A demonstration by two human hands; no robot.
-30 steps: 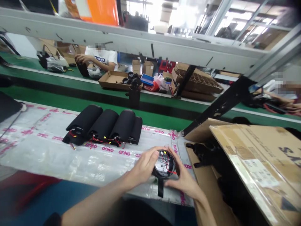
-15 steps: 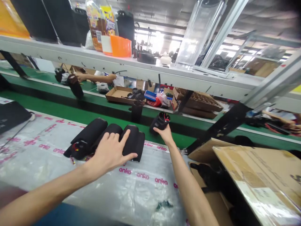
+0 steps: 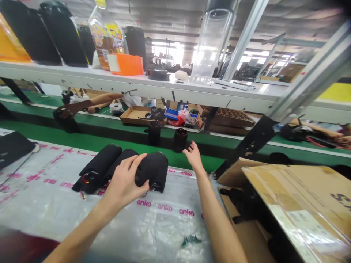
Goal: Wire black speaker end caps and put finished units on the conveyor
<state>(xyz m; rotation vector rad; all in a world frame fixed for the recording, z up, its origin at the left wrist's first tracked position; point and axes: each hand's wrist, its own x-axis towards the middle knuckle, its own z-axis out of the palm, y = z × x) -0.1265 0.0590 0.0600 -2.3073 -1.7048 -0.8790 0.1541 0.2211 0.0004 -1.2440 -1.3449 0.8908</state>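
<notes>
My left hand point(image 3: 123, 180) has its thumb and fingers curled round a black fabric-covered cylinder point(image 3: 153, 167), at the right end of a row on the plastic-covered bench. Other black cylinders point(image 3: 100, 164) lie beside it on the left, with coloured wires showing at one end. My right hand point(image 3: 193, 157) has its fingers apart and holds nothing. Just left of its fingertips, a black cylinder point(image 3: 180, 140) stands upright on the green belt point(image 3: 128, 142). Another upright cylinder point(image 3: 154, 133) is left of that one.
A cardboard box point(image 3: 298, 197) with black parts inside stands at the right. Above the belt runs a white shelf point(image 3: 153, 84) with bottles and an orange tape roll point(image 3: 128, 64). Across the belt, a co-worker's hand point(image 3: 68, 109) is at a dark cylinder. A slanted black post point(image 3: 244, 146) rises near the box.
My right hand has let go of the cylinder, which now stands on the belt. My left hand has gone from lying spread over the row to gripping the right-end cylinder, which looks slightly turned.
</notes>
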